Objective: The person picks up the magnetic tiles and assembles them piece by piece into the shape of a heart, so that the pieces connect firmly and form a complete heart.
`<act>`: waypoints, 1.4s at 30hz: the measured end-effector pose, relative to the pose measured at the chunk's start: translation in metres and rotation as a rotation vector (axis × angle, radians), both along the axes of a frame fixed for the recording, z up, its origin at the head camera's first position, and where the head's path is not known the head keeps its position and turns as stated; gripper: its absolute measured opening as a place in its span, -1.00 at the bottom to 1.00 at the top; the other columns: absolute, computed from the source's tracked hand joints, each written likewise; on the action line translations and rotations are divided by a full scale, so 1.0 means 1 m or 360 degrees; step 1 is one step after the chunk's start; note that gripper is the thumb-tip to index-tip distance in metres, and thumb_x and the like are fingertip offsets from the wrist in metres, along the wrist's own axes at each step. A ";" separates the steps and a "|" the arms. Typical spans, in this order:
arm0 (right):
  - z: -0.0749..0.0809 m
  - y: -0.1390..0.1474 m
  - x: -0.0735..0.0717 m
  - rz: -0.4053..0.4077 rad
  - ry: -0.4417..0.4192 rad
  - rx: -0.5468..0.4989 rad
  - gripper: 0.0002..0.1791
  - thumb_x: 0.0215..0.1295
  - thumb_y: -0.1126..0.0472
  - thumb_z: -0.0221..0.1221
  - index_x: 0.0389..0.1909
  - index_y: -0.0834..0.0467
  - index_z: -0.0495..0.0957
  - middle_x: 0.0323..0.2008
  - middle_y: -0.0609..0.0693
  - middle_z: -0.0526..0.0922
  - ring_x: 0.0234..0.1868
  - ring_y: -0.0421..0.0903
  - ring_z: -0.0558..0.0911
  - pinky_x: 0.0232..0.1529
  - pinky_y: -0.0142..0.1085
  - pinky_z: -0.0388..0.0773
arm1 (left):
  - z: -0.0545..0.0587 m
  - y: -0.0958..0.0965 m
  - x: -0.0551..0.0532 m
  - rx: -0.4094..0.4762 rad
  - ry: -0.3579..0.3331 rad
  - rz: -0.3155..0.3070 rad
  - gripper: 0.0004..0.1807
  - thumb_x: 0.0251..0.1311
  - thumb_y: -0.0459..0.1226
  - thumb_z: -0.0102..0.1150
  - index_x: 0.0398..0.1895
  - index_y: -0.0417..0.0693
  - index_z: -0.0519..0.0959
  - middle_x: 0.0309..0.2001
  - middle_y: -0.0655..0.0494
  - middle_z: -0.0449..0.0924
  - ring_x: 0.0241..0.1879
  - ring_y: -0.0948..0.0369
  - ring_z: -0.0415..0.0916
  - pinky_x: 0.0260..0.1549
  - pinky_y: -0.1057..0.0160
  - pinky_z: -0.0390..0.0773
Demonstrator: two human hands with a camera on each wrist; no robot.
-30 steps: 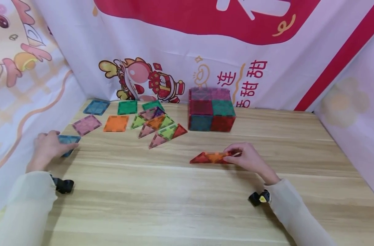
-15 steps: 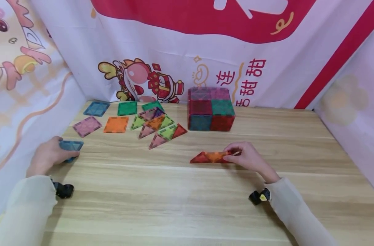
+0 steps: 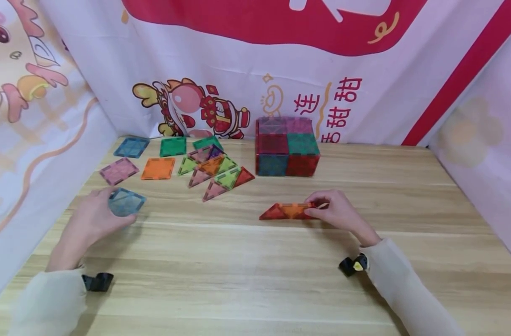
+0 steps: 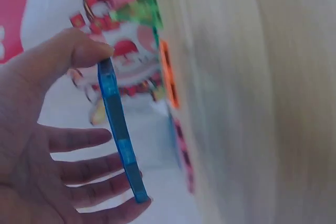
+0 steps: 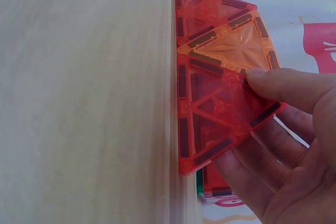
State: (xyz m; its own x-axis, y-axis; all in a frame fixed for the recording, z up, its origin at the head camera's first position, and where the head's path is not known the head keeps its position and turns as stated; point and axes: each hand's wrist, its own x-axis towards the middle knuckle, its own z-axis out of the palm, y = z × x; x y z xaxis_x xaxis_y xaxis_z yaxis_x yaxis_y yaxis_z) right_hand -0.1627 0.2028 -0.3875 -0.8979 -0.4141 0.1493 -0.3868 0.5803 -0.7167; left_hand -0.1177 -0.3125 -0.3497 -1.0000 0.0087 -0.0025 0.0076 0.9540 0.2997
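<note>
Okay, picture a clock on the table (image 3: 238, 280), twelve at the back cloth (image 3: 230, 58). Around nine, the left hand (image 3: 87, 214): thumb and fingertips pinching a blue tile (image 3: 127, 201) by opposite edges, held off the wood. Flat beyond it, near ten: pink square (image 3: 118, 171), then second blue square (image 3: 131, 147) at the rear corner, then orange square (image 3: 158, 168). Toward eleven, at the back, two green squares (image 3: 173, 146). Next, also eleven, triangle tiles (image 3: 228, 178) lying close together: pink, lime, orange, purple, red. Just past twelve, near the cloth, a boxy block (image 3: 303, 144) of coloured square tiles. Closer in, near the dial's middle toward two: red-orange-red trapezoid (image 3: 292, 211), standing on its long edge on the wood. Right hand (image 3: 336, 211) grips its three o'clock end, thumb on the near face, fingers behind.
</note>
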 end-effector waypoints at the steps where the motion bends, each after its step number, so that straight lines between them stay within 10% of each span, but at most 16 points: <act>1: 0.000 0.001 0.000 -0.0007 -0.0002 -0.0002 -0.88 0.10 0.31 0.33 -0.32 0.25 0.68 -0.32 0.11 0.72 -0.31 -0.16 0.60 -0.29 -0.33 0.62 | 0.002 0.008 0.002 0.0012 0.0043 -0.0031 0.02 -0.06 0.00 0.36 0.29 -0.55 0.15 0.09 -0.61 0.28 -0.08 -0.32 0.36 -0.21 -0.28 0.42; 9: -0.001 0.010 -0.001 -0.0113 0.0034 0.0058 -0.87 0.12 0.31 0.31 -0.30 0.25 0.68 -0.33 0.11 0.72 -0.30 -0.11 0.61 -0.30 -0.33 0.61 | 0.013 0.071 0.008 0.0214 0.0348 -0.0263 -0.05 -0.15 -0.16 0.43 0.27 -0.42 0.19 0.10 -0.41 0.32 -0.02 -0.23 0.34 -0.13 -0.31 0.43; 30: -0.002 0.025 -0.014 -0.0267 0.0032 0.0027 -0.85 0.17 0.31 0.28 -0.23 0.24 0.67 -0.23 0.14 0.70 -0.22 -0.04 0.64 -0.19 -0.19 0.64 | -0.009 0.216 -0.035 0.0639 -0.0016 -0.1055 0.01 -0.20 -0.24 0.44 0.40 -0.12 0.13 0.18 -0.06 0.24 0.06 0.08 0.33 -0.03 0.04 0.54; 42: -0.001 0.021 -0.017 -0.0283 0.0068 -0.0001 -0.84 0.14 0.34 0.30 -0.24 0.27 0.68 -0.22 0.18 0.71 -0.23 0.02 0.67 -0.18 -0.11 0.64 | -0.024 0.269 -0.062 0.0613 -0.0166 -0.1197 -0.01 -0.18 -0.30 0.43 0.39 -0.18 0.14 0.27 -0.10 0.22 0.15 0.06 0.34 0.14 0.08 0.44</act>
